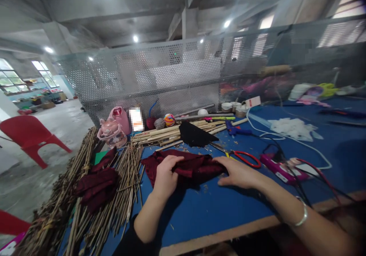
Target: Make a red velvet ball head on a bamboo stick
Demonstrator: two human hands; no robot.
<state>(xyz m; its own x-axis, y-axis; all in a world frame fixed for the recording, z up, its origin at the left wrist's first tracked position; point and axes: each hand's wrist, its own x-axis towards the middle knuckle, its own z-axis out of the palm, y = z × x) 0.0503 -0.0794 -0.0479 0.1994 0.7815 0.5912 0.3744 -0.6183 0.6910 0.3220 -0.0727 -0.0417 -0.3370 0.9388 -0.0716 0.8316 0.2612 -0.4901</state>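
Observation:
A dark maroon cloth [197, 166] lies bunched and folded on the blue table in front of me. My left hand [167, 176] grips its left part, thumb on the near side and the other fingers curled over the fold. At the cloth's right end, my right hand [238, 173] holds the edge between thumb and fingers; some fingertips are hidden. Just beyond the right hand lie scissors [247, 159] with red and yellow handles. A black cloth piece [196, 134] rests behind the maroon one.
Bundles of thin sticks [126, 180] cover the left side, with another maroon cloth [97, 187] on them. Pale rods [162, 134], a blue glue gun [237, 129], a purple power strip [283, 168] and cables stand around. A perforated metal screen [160, 77] bounds the table's back.

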